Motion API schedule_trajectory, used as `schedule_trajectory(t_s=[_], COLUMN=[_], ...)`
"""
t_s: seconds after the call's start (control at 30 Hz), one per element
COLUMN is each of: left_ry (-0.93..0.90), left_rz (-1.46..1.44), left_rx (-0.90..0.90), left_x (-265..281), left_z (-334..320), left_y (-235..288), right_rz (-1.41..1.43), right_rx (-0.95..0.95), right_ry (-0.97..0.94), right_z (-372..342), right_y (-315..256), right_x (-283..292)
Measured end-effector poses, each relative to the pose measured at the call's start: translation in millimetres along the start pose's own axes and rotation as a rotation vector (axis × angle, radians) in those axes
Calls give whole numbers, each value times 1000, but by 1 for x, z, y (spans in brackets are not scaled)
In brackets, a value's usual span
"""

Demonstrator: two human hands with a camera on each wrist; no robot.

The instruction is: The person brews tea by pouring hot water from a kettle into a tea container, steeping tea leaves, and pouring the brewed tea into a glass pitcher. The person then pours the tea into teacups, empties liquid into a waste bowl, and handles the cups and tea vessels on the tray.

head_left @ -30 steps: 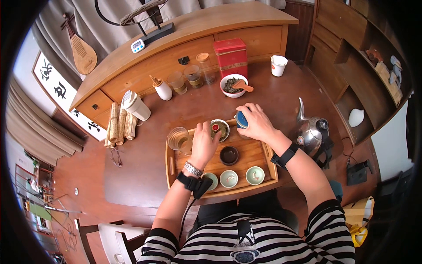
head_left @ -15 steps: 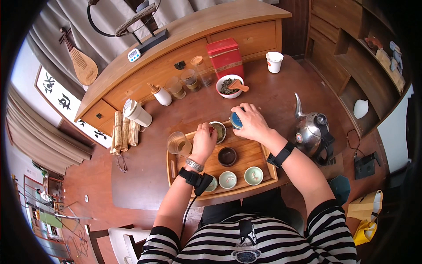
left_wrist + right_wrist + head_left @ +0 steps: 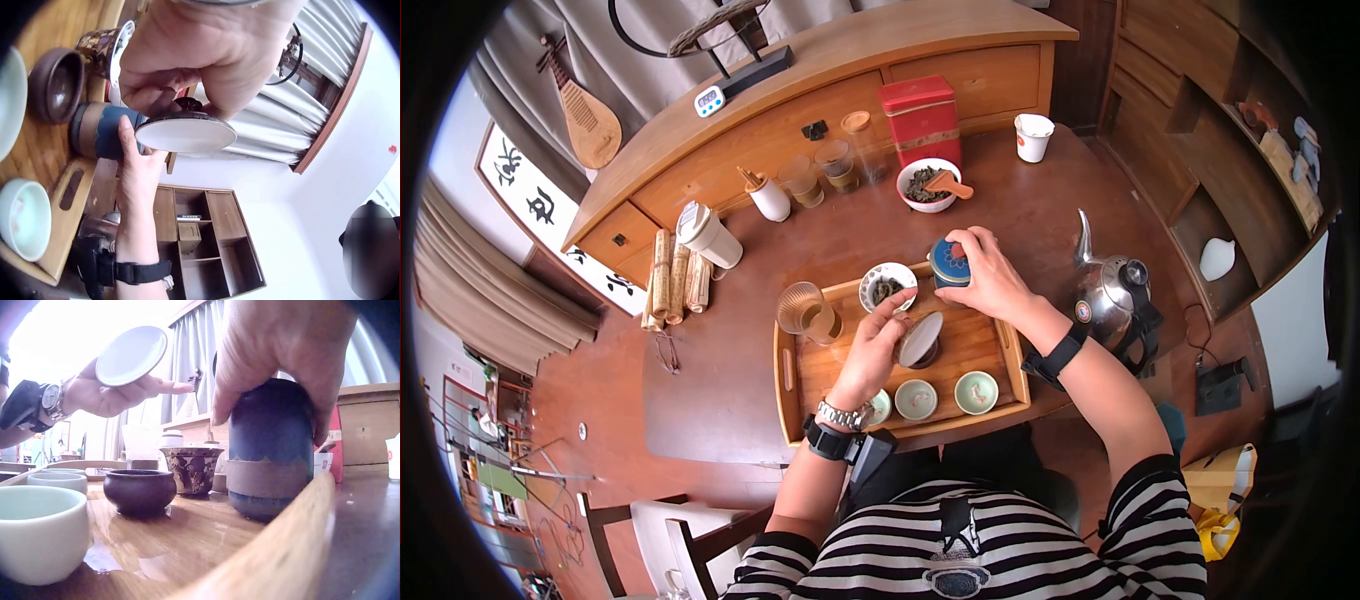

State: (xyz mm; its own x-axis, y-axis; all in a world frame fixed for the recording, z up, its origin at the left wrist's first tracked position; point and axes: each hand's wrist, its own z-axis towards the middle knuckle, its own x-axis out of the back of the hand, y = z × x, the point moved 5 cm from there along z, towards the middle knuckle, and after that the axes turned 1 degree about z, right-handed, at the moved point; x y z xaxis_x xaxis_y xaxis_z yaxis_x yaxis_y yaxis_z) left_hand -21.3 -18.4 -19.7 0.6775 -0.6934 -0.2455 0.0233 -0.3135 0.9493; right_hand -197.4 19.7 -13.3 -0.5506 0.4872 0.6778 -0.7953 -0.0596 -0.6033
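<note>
My left hand (image 3: 870,350) pinches a gaiwan lid (image 3: 922,340) by its knob, with the white underside (image 3: 186,135) tipped outward. Behind that hand, the patterned gaiwan bowl (image 3: 880,272) is uncovered, with dark tea leaves (image 3: 887,289) inside. My right hand (image 3: 994,274) grips a blue tea jar (image 3: 270,431) around its top, thumb and fingers on opposite sides. The jar is upright at the back right of the wooden tray (image 3: 990,345), with a brown band round its lower part. A dark brown cup (image 3: 139,492) sits between the hands, partly hidden by the lid from above.
Pale green cups (image 3: 976,392) line the tray's near side; a glass pitcher (image 3: 803,306) occupies its left. Right of the tray stands a steel kettle (image 3: 1105,305). Farther back are a bowl of leaves with a wooden scoop (image 3: 927,186), a red tin (image 3: 921,118) and a paper cup (image 3: 1033,138).
The lid has come off the gaiwan bowl in my left hand, moving toward me and right, and is now tilted. My right hand still holds the jar; more of its patterned top shows.
</note>
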Motion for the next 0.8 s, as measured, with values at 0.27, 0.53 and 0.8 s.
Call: schedule_trajectory(t_s=[0.27,0.53,0.8], left_ry=[-129,-69,-41], left_rz=[-88,-117,-224], left_rx=[29,0,66], left_x=[-31,-40,-33], left_z=[-8,-7,10], left_y=[-27,-23,-43], right_rz=[72,42,-29], right_rx=[77,7,46], right_ry=[77,90,-65], right_z=[-1,3,19], right_y=[4,6,-17], right_x=[0,-4,4])
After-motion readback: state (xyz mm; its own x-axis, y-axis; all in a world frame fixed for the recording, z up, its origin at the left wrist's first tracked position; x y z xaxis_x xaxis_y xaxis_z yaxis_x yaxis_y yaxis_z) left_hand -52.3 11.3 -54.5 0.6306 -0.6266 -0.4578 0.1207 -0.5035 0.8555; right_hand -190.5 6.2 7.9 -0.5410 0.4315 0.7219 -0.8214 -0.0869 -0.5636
